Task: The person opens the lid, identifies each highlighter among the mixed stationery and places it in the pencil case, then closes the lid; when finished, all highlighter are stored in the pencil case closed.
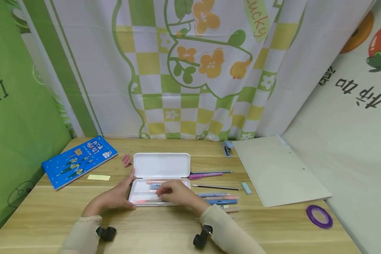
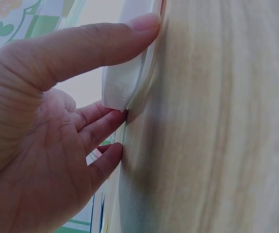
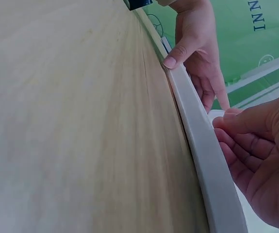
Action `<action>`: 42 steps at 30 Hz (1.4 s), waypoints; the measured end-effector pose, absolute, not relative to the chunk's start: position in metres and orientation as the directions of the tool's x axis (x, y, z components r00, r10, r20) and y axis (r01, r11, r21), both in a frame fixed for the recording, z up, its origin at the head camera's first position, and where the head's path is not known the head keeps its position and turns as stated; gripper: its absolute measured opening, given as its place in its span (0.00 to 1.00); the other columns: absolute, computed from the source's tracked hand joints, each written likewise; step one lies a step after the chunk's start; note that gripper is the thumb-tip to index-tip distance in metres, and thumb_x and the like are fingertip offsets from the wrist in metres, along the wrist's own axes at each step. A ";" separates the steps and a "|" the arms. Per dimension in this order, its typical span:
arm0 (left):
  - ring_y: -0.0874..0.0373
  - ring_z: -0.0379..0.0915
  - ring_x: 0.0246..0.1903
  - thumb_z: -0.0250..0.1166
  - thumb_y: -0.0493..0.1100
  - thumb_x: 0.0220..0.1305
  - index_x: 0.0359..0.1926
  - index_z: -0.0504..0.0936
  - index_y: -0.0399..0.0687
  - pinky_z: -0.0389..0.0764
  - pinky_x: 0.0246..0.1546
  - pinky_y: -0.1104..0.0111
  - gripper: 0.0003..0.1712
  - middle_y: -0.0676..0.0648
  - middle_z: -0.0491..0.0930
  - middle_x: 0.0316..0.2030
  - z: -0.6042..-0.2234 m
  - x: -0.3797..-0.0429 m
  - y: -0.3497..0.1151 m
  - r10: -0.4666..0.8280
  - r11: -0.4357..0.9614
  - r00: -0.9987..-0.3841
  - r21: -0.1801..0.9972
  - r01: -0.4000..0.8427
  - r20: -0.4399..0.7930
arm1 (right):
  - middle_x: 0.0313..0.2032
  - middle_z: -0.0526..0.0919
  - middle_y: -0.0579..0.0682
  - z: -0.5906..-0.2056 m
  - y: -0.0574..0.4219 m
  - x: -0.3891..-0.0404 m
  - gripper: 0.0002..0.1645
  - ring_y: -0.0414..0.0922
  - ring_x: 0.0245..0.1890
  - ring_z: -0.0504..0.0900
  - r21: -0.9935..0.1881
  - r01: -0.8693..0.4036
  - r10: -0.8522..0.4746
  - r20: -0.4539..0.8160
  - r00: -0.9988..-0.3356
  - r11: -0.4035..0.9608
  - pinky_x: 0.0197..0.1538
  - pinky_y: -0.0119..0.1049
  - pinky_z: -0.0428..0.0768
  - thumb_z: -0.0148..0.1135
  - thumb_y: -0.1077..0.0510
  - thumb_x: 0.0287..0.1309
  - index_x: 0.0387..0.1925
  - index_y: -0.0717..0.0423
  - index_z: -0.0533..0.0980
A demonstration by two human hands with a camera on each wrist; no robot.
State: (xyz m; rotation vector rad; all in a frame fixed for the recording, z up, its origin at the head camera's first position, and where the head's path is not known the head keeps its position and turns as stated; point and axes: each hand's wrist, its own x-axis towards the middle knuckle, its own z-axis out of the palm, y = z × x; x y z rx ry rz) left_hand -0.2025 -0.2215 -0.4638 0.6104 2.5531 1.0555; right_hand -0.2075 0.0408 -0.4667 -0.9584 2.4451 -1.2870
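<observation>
A white pencil case (image 1: pixel 162 165) lies on the table with its lid folded back. Several pens (image 1: pixel 146 201) and a small blue-and-white item (image 1: pixel 154 186) are inside it. My left hand (image 1: pixel 118 195) holds the case's left end, its thumb (image 2: pixel 129 34) on the near side and fingers touching the end farther back. Over the tray's right half is my right hand (image 1: pixel 174 193), thumb and index tips together and the other fingers curled (image 3: pixel 236 145). The case wall partly hides those fingers, so whether they pinch anything cannot be seen.
Several pens and highlighters (image 1: pixel 222 202) lie right of the case, near a pencil (image 1: pixel 216 187) and a light blue eraser (image 1: pixel 246 188). Around them are a stapler (image 1: pixel 227 149), a folder (image 1: pixel 279 173), purple tape (image 1: pixel 319 217), a binder clip (image 1: pixel 127 159), sticky notes (image 1: pixel 98 177) and a blue book (image 1: pixel 79 162).
</observation>
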 end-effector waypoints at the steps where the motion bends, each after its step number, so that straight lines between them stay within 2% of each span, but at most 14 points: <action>1: 0.30 0.33 0.68 0.78 0.44 0.42 0.72 0.26 0.37 0.41 0.64 0.39 0.75 0.28 0.37 0.70 -0.464 -0.202 -0.221 0.495 0.638 -0.860 0.723 0.265 -0.121 | 0.33 0.84 0.44 -0.467 0.044 -0.207 0.05 0.30 0.35 0.77 -0.809 -0.431 -0.627 0.101 -0.773 0.401 0.43 0.25 0.76 0.65 0.64 0.55 0.35 0.58 0.83; 6: 0.30 0.33 0.68 0.78 0.44 0.42 0.72 0.26 0.38 0.42 0.64 0.39 0.75 0.28 0.37 0.70 -0.466 -0.203 -0.221 0.498 0.635 -0.859 0.724 0.269 -0.118 | 0.36 0.84 0.45 -0.456 0.067 -0.203 0.07 0.34 0.37 0.79 -0.855 -0.375 -0.604 0.095 -0.791 0.358 0.44 0.27 0.78 0.61 0.64 0.60 0.38 0.60 0.82; 9: 0.30 0.33 0.68 0.78 0.44 0.42 0.72 0.26 0.38 0.42 0.64 0.39 0.75 0.28 0.37 0.70 -0.467 -0.202 -0.221 0.497 0.634 -0.859 0.726 0.265 -0.121 | 0.38 0.84 0.53 -0.437 0.084 -0.195 0.08 0.42 0.40 0.81 -0.871 -0.363 -0.603 0.099 -0.791 0.332 0.45 0.29 0.79 0.58 0.66 0.61 0.40 0.65 0.80; 13: 0.30 0.32 0.68 0.78 0.44 0.42 0.71 0.26 0.37 0.41 0.64 0.39 0.75 0.27 0.36 0.70 -0.465 -0.202 -0.222 0.498 0.630 -0.859 0.731 0.265 -0.118 | 0.39 0.83 0.59 -0.431 0.112 -0.194 0.09 0.45 0.41 0.81 -0.877 -0.354 -0.577 0.113 -0.809 0.324 0.45 0.30 0.79 0.58 0.67 0.61 0.41 0.68 0.79; 17: 0.31 0.32 0.68 0.78 0.44 0.43 0.71 0.26 0.36 0.40 0.64 0.39 0.75 0.27 0.37 0.70 -0.465 -0.202 -0.223 0.502 0.623 -0.858 0.732 0.275 -0.105 | 0.38 0.83 0.58 -0.443 0.143 -0.202 0.09 0.41 0.39 0.80 -0.868 -0.372 -0.549 0.144 -0.824 0.330 0.44 0.32 0.79 0.59 0.65 0.60 0.41 0.68 0.79; 23: 0.31 0.33 0.68 0.77 0.44 0.43 0.71 0.26 0.36 0.40 0.64 0.39 0.74 0.27 0.39 0.69 -0.467 -0.202 -0.224 0.502 0.622 -0.859 0.732 0.277 -0.101 | 0.37 0.83 0.59 -0.452 0.181 -0.200 0.09 0.39 0.38 0.80 -0.832 -0.385 -0.527 0.135 -0.839 0.399 0.44 0.32 0.79 0.60 0.66 0.59 0.39 0.68 0.79; 28: 0.30 0.32 0.68 0.78 0.45 0.43 0.71 0.26 0.37 0.40 0.64 0.39 0.75 0.28 0.36 0.70 -0.466 -0.202 -0.224 0.502 0.627 -0.859 0.726 0.282 -0.100 | 0.36 0.83 0.59 -0.459 0.204 -0.199 0.08 0.40 0.37 0.79 -0.809 -0.376 -0.512 0.110 -0.852 0.453 0.43 0.31 0.79 0.60 0.68 0.57 0.39 0.69 0.79; 35: 0.30 0.31 0.68 0.78 0.44 0.42 0.71 0.26 0.37 0.40 0.64 0.39 0.75 0.28 0.35 0.70 -0.466 -0.203 -0.223 0.502 0.626 -0.858 0.728 0.278 -0.105 | 0.35 0.83 0.55 -0.462 0.221 -0.199 0.08 0.43 0.37 0.78 -0.790 -0.320 -0.493 0.026 -0.870 0.523 0.42 0.31 0.78 0.60 0.70 0.56 0.38 0.65 0.79; 42: 0.30 0.30 0.68 0.78 0.44 0.43 0.71 0.26 0.37 0.40 0.64 0.39 0.75 0.28 0.33 0.70 -0.465 -0.202 -0.223 0.503 0.624 -0.857 0.732 0.272 -0.110 | 0.33 0.82 0.51 -0.468 0.224 -0.199 0.09 0.37 0.33 0.76 -0.764 -0.330 -0.486 0.025 -0.874 0.554 0.37 0.30 0.77 0.60 0.72 0.53 0.37 0.63 0.80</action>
